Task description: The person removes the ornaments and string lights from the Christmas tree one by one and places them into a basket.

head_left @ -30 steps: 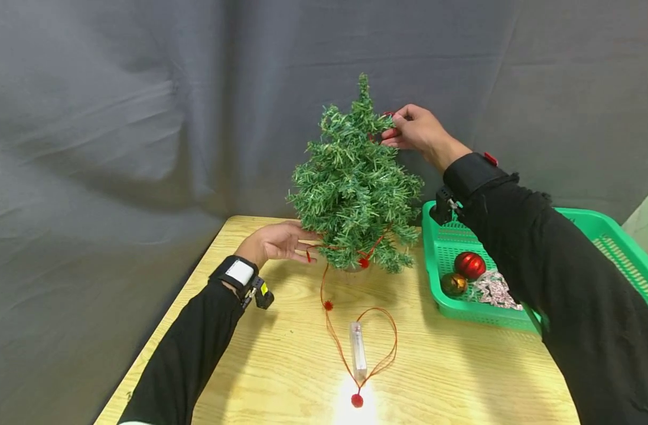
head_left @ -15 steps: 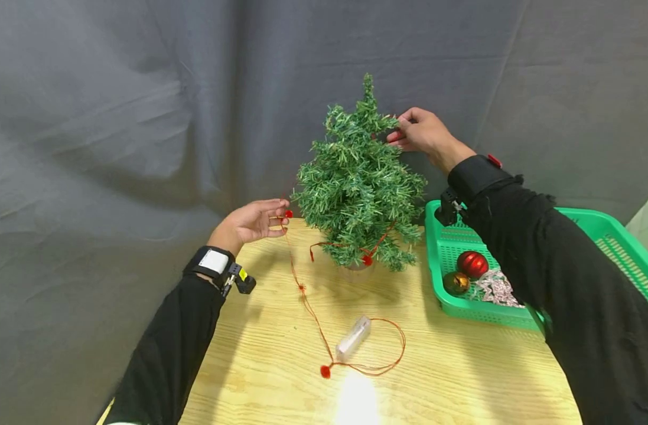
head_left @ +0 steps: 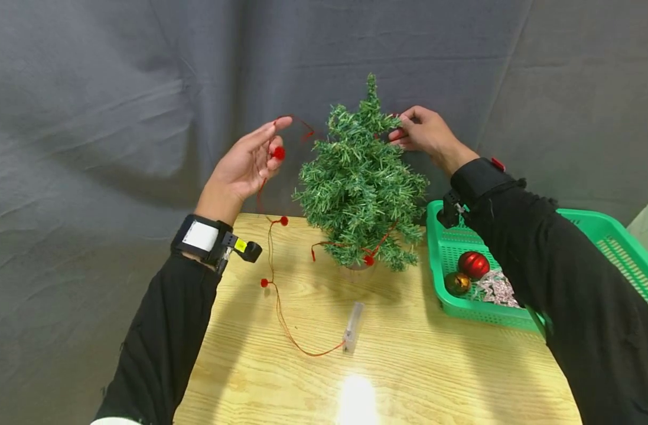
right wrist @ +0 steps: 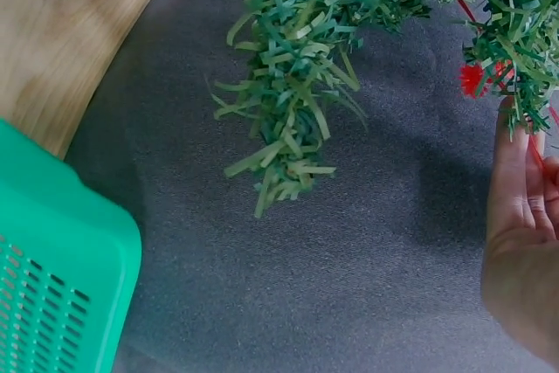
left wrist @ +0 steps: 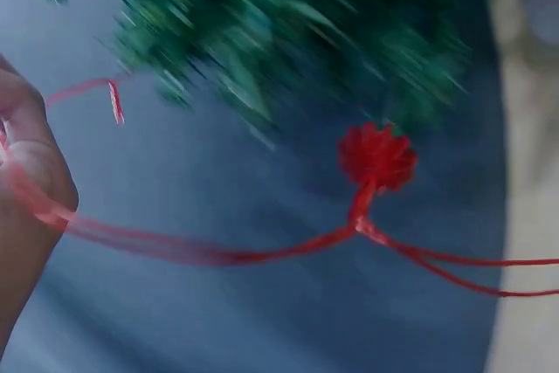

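A small green artificial tree (head_left: 362,183) stands on the wooden table (head_left: 435,366). A red wire light string (head_left: 273,260) with red pom-poms runs from the tree to a clear battery tube (head_left: 352,327) lying on the table. My left hand (head_left: 267,147) is raised left of the treetop. It holds the string, with a pom-pom (head_left: 277,153) by its fingers; the left wrist view shows the string (left wrist: 175,249) crossing a finger. My right hand (head_left: 403,128) pinches the string's other end against an upper right branch (right wrist: 515,50).
A green plastic basket (head_left: 595,230) sits at the table's right side with a red ball (head_left: 472,264), a gold ball (head_left: 455,283) and a silver ornament (head_left: 496,289) in it. A grey cloth backdrop (head_left: 116,118) hangs close behind the tree. A bright glare marks the table's near edge.
My left hand rose from the tree's base to treetop height, lifting the string off the table. The battery tube was dragged and turned. The right hand stayed at the upper branch.
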Available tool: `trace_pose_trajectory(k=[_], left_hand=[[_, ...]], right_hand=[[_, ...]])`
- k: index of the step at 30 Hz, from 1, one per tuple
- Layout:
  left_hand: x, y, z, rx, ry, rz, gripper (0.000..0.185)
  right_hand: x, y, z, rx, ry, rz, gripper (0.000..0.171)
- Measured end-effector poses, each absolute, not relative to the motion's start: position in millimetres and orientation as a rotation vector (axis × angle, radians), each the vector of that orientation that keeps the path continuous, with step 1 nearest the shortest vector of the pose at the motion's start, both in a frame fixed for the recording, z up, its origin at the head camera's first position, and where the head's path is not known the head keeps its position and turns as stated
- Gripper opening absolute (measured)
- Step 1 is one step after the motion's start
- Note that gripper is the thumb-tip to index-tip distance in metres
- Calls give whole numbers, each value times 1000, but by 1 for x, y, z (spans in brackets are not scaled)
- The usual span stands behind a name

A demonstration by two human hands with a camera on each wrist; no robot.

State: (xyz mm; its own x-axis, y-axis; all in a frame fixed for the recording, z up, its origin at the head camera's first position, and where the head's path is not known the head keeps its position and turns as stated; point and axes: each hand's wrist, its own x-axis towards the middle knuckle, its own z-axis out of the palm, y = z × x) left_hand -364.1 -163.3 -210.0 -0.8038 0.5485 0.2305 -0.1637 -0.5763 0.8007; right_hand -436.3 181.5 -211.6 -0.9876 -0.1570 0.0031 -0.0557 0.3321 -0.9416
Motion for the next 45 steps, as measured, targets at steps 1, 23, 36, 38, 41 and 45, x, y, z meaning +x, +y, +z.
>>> trace_pose_trajectory(k=[1, 23, 36, 38, 41, 45], left_hand=[[-362, -157, -202, 687, 1152, 2391, 29], [-329, -34, -100, 852, 1892, 2140, 37], [-308, -28, -99, 807, 2272, 1981, 38], [-308, -25, -100, 774, 2343, 1938, 42], [-309, -21, -101, 705, 2392, 1860, 48], [-310, -21, -100, 527, 2408, 1875, 56]], right_hand=[[-436, 182, -212, -210, 2493, -1759, 12], [-428, 186, -228, -90, 2534, -2030, 15], [-428, 184, -243, 165, 2642, -2141, 24], [-428, 184, -246, 174, 2640, -2116, 23], [-429, 185, -248, 186, 2589, -2105, 26], [-430, 187, -247, 209, 2467, -2116, 28]])
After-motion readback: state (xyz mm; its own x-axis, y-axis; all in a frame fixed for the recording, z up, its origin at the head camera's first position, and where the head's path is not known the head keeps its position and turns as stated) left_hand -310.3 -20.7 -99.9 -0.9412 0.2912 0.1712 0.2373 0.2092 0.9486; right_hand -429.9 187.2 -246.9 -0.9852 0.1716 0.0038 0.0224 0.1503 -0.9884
